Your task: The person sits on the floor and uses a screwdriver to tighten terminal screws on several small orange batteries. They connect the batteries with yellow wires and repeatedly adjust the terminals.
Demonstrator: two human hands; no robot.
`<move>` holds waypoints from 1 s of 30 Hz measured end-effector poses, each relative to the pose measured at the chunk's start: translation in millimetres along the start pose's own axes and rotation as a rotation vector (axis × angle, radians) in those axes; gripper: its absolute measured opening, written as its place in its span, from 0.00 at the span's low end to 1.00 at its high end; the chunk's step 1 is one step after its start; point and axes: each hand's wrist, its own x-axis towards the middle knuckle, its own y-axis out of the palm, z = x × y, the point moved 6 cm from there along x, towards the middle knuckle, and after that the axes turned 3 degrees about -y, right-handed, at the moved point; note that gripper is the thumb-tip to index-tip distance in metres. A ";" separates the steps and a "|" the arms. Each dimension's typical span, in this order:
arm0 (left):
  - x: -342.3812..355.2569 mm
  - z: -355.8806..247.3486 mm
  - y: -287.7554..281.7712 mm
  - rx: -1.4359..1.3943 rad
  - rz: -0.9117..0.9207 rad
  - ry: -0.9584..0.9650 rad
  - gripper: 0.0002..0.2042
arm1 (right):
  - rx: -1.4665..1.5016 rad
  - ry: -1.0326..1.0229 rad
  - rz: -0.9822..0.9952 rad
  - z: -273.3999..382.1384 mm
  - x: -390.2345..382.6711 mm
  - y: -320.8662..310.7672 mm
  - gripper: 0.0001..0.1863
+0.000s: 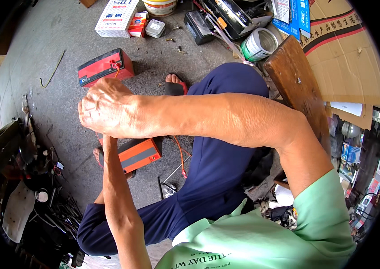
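My right arm crosses the middle of the view, and my right hand [104, 107] is closed, its fingertips and whatever they hold turned out of sight. My left forearm rises beneath it; my left hand [109, 140] is almost wholly hidden behind the right one. Just beyond my hands sits a red and black battery [105, 67] with a short wire on top. Below them an orange battery [141, 156] with a grey stripe lies by my legs, with an orange lead [180, 154] beside it.
Boxes [116, 18], a bucket [159, 6], black battery cases [197, 28] and an open can [259, 44] line the far side. At right stand a wooden plank [294, 76], cardboard [344, 54] and clutter. Dark tools and scrap [19, 201] pile at left. My legs are bent.
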 end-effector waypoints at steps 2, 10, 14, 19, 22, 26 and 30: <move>16.1 -5.1 19.7 -0.004 0.013 0.029 0.28 | -0.013 0.023 0.024 -4.3 -3.6 6.3 0.13; 43.5 -9.4 30.0 0.052 0.025 0.059 0.30 | -0.009 0.014 0.046 -0.1 1.2 4.0 0.13; 54.6 -4.7 32.7 0.075 0.018 0.060 0.31 | -0.007 -0.006 0.054 5.0 5.5 4.0 0.14; 70.8 -11.1 41.1 0.077 0.027 0.100 0.33 | -0.018 0.005 0.079 2.8 4.2 4.4 0.14; 73.8 -9.2 43.9 0.091 0.027 0.105 0.34 | -0.015 -0.005 0.101 3.1 6.4 6.4 0.14; 76.5 -7.3 42.0 0.108 0.018 0.115 0.35 | -0.020 -0.016 0.011 6.1 8.8 2.7 0.16; 79.4 -15.2 47.8 0.121 0.007 0.147 0.36 | -0.032 0.000 -0.101 4.8 2.5 6.2 0.19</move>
